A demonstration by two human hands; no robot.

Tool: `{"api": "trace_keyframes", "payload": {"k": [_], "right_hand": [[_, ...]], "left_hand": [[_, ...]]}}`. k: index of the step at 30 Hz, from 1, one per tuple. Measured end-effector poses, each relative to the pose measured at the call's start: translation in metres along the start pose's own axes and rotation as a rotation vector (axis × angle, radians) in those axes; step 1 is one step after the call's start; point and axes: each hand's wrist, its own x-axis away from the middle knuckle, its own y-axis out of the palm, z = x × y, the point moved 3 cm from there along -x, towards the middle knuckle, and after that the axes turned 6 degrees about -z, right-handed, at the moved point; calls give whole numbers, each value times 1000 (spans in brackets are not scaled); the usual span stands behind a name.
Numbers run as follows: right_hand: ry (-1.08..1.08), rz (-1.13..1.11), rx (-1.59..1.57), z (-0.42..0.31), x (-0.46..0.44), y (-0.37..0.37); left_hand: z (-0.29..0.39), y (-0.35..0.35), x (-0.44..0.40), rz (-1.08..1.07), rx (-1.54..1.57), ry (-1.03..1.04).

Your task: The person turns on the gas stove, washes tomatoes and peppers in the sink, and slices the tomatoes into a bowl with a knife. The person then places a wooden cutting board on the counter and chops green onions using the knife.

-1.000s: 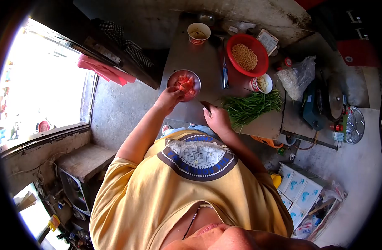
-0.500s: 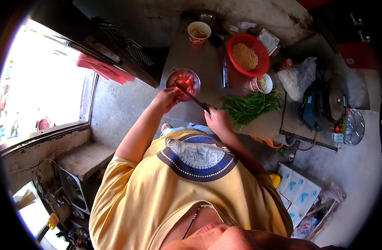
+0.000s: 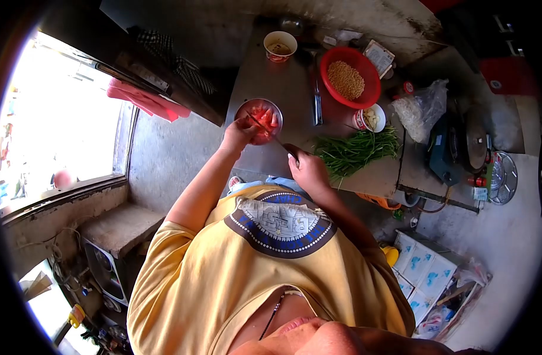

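The knife point(image 3: 292, 151) is gripped by the right hand point(image 3: 309, 168); the left hand point(image 3: 238, 135), hold unclear, is best kept off the blade.

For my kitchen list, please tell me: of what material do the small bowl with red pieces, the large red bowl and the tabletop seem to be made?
Small bowl: likely stainless steel, polished; its rim shines silvery. Large red bowl: probably plastic, smooth, evenly coloured. Tabletop: perhaps metal sheet, dull; it has a soft sheen.

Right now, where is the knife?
In the head view, the knife is in the right hand, left of the greens, with its blade over the metal bowl.
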Motion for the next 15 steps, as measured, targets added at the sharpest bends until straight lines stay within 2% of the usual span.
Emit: {"api": "trace_keyframes", "payload": {"k": [5, 8, 11, 15], "right_hand": [[5, -47, -16, 3, 0, 6], [10, -66, -11, 7, 5, 11], [37, -72, -5, 0, 1, 12], [57, -62, -37, 1, -4, 14]], "left_hand": [[7, 4, 6, -2, 2, 15], [3, 1, 4, -66, 245, -53], [8, 4, 13, -46, 167, -91], [-4, 2, 6, 74, 107, 54]]}}
